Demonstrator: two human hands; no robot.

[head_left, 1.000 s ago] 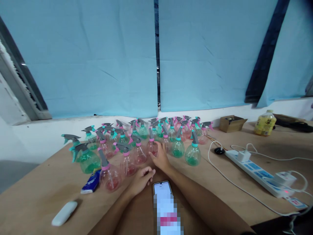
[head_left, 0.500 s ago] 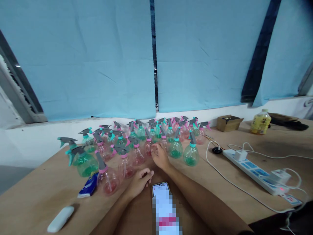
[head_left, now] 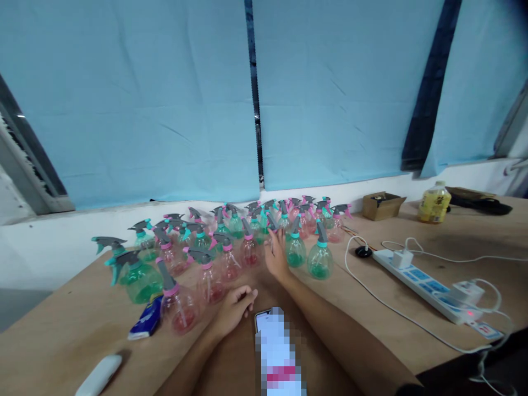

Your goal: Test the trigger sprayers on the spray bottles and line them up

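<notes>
Several clear spray bottles with grey heads stand on the wooden table, some with pink collars and some with teal. My right hand (head_left: pixel 276 256) is raised in front of a pink-collared spray bottle (head_left: pixel 272 222), its fingers stretched upward and hiding most of that bottle; contact is unclear. A pink spray bottle (head_left: pixel 249 254) stands just left of it, a green spray bottle (head_left: pixel 296 252) just right. My left hand (head_left: pixel 238 309) rests on the table with curled fingers, nothing visible in them. Between my forearms lies a phone (head_left: pixel 276 352), its screen partly pixelated.
A blue packet (head_left: pixel 147 318) and a white case (head_left: pixel 99 375) lie at the left. On the right are a white power strip (head_left: pixel 418 283) with cables, a black disc (head_left: pixel 363 252), a cardboard box (head_left: pixel 381 207) and a yellow bottle (head_left: pixel 434 203). Blue curtains (head_left: pixel 165 99) hang behind.
My right hand has moved slightly right, from the nearer pink spray bottle to the one beside it, and its fingers have straightened. My left hand has stayed still. The view has shifted slightly.
</notes>
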